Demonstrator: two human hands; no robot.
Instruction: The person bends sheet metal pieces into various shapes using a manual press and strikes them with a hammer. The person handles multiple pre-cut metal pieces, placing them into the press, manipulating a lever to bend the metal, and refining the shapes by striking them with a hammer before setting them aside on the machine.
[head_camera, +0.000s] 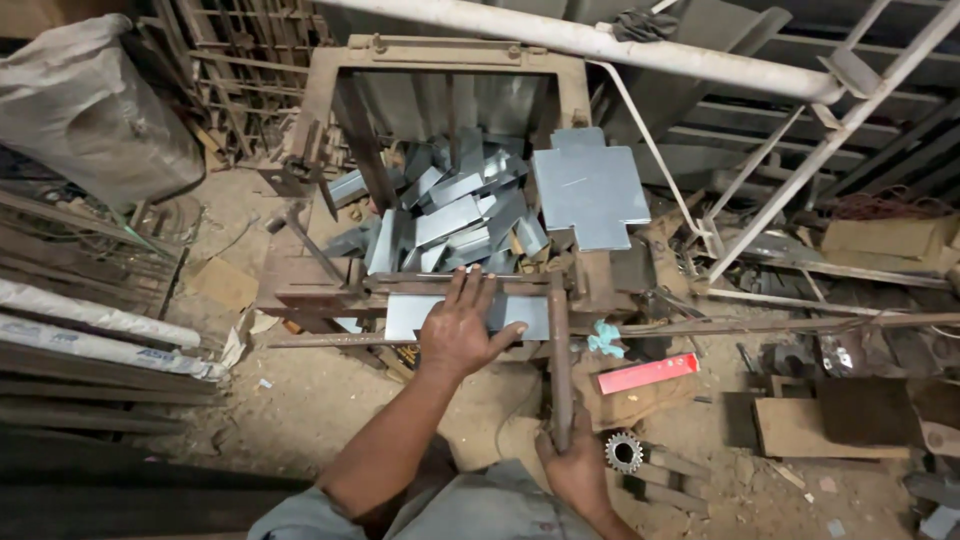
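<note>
Left hand (458, 335) lies flat, fingers spread, on the metal sheet (470, 316) in the rusty press (440, 180); right hand (575, 462) is clenched around the lever (559, 360), near centre. Risk judged: pulling the lever with fingers this close to the blade could crush or cut them, and the sheet's sharp edges could cut.

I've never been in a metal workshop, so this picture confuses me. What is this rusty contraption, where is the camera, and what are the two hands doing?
The camera sits on the person's head and looks down at their own arms. The rusty frame is a hand-worked metal press or cutter. The left hand lies flat on a grey metal sheet resting on the machine's bed. The right hand grips a long rusty lever that stands up from the machine. Behind the bed lies a pile of cut grey metal pieces, with a cross-shaped sheet beside it. On the dusty floor at right are a red box and a small gear.
</note>
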